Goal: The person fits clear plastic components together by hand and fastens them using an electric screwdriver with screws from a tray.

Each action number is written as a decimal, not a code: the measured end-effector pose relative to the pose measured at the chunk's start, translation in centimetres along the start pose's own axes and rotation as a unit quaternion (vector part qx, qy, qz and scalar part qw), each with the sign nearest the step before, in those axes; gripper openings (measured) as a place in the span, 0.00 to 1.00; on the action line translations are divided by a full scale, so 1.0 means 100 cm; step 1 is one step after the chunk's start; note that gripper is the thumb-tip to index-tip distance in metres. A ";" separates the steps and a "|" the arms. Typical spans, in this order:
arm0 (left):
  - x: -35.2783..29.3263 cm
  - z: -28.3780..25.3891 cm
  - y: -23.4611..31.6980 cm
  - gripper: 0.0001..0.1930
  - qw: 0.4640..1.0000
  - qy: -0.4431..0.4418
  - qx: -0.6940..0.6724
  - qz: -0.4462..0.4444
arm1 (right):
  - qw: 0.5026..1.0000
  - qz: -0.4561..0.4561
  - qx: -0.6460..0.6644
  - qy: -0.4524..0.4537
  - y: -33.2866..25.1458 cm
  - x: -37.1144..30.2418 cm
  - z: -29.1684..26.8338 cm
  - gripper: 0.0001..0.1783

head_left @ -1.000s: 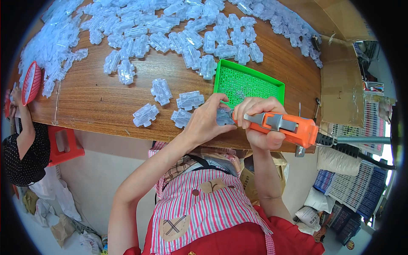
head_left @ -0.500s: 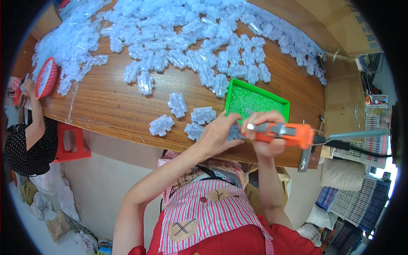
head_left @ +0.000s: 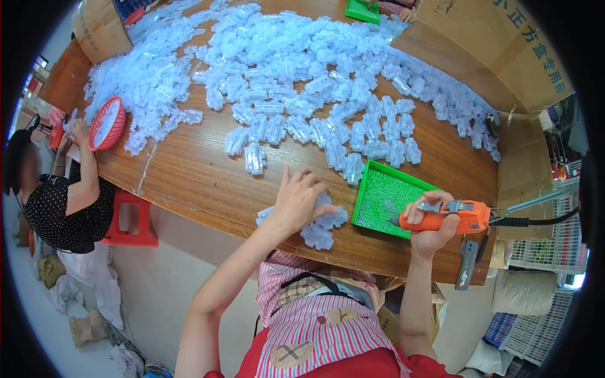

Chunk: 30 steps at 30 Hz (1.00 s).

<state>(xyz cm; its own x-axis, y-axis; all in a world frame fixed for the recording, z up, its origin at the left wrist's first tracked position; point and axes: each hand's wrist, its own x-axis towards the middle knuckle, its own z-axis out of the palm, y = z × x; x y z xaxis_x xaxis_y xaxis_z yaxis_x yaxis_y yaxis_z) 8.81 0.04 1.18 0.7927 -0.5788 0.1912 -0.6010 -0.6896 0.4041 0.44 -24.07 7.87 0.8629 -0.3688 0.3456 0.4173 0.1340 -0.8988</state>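
Observation:
My left hand (head_left: pixel 295 203) lies palm down over a few clear plastic pieces (head_left: pixel 317 238) near the table's front edge. Its fingers are spread, and it partly hides the pieces. In my right hand (head_left: pixel 430 238) is an orange electric screwdriver (head_left: pixel 474 217), held roughly level with its tip pointing left. That tip is over the right part of a green tray (head_left: pixel 362 192), whose textured bottom holds small shiny bits, too small to name for sure. A coil spring (head_left: pixel 532 200) and a black cord (head_left: pixel 551 220) run from the screwdriver to the right.
Heaps of clear plastic pieces (head_left: pixel 290 53) cover the table's far side. A co-worker (head_left: pixel 60 201) sits at the left by a red basket (head_left: pixel 108 123). Another person's hand (head_left: pixel 407 14) shows at the far edge. Cardboard (head_left: pixel 523 145) walls the right side; a grey tool (head_left: pixel 466 264) lies near the edge.
The view has shifted, so the table sits lower and further right. My left hand has left the piece beside the screwdriver and spread over the loose ones. The screwdriver has moved over the tray.

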 end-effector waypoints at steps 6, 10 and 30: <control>0.011 -0.023 -0.036 0.29 0.953 0.183 0.035 -0.239 | 0.999 0.002 -0.040 0.019 0.000 0.004 -0.012 0.15; -0.002 -0.022 -0.075 0.38 0.919 0.144 0.080 -0.359 | 0.997 0.029 -0.068 0.012 -0.002 0.005 -0.007 0.14; -0.013 0.020 0.085 0.36 0.978 -0.018 -0.171 0.116 | 0.999 0.021 0.021 0.029 0.058 -0.009 -0.002 0.25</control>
<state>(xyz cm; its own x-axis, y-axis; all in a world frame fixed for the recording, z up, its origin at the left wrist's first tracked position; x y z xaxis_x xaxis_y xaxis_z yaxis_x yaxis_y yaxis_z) 2.41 -5.96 2.56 0.6311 -0.7216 0.2844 -0.6905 -0.3556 0.6299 1.99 -23.11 2.29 0.8622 -0.4145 0.2911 0.3944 0.1888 -0.8994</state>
